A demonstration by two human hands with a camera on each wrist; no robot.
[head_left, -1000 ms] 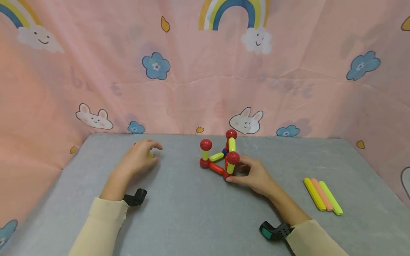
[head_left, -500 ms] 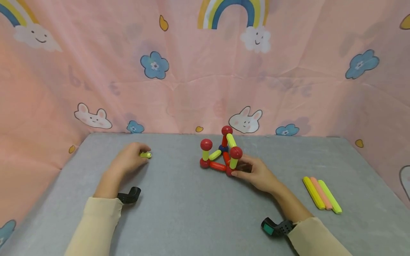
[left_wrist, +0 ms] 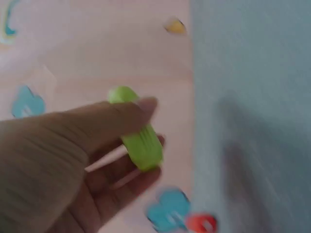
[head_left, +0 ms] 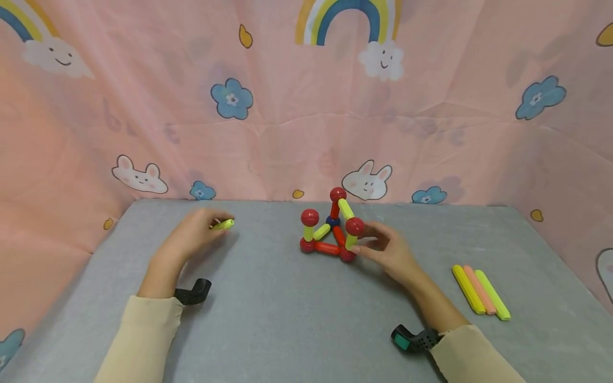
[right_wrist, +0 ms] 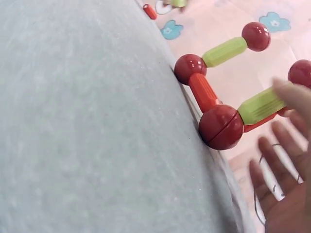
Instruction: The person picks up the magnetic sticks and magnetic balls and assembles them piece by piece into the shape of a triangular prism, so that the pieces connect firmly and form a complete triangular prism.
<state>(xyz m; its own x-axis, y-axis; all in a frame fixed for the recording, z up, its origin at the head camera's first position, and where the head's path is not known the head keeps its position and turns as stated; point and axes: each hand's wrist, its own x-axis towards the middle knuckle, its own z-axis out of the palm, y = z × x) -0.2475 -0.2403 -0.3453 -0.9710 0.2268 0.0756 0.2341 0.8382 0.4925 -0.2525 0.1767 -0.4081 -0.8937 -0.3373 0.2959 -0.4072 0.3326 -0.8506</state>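
My left hand [head_left: 191,236] pinches a short yellow-green magnetic rod [left_wrist: 144,148] between thumb and fingers, raised off the table at the left. Mid-table stands a frame of magnetic rods and balls. Its base joins red balls [head_left: 307,245], a dark blue ball [head_left: 332,221], red rods [head_left: 328,248] and a yellow-green rod [head_left: 322,231]. Uprights carry red balls on top, and a slanted yellow-green rod [head_left: 346,209] links two of these. At the near right corner, my right hand [head_left: 390,255] pinches the upright yellow-green rod [right_wrist: 262,106]; its other fingers are spread.
Three long rods, one yellow [head_left: 468,290], one peach [head_left: 480,290] and one yellow-green [head_left: 493,295], lie side by side on the grey table [head_left: 278,314] at the right. A small red piece [right_wrist: 149,11] lies at the far left. A pink printed cloth [head_left: 287,143] hangs behind.
My left hand has taken hold of the yellow-green rod and lifted it. The right hand shifted the frame's near right corner slightly back and right, and its thumb moved up to the upright rod.
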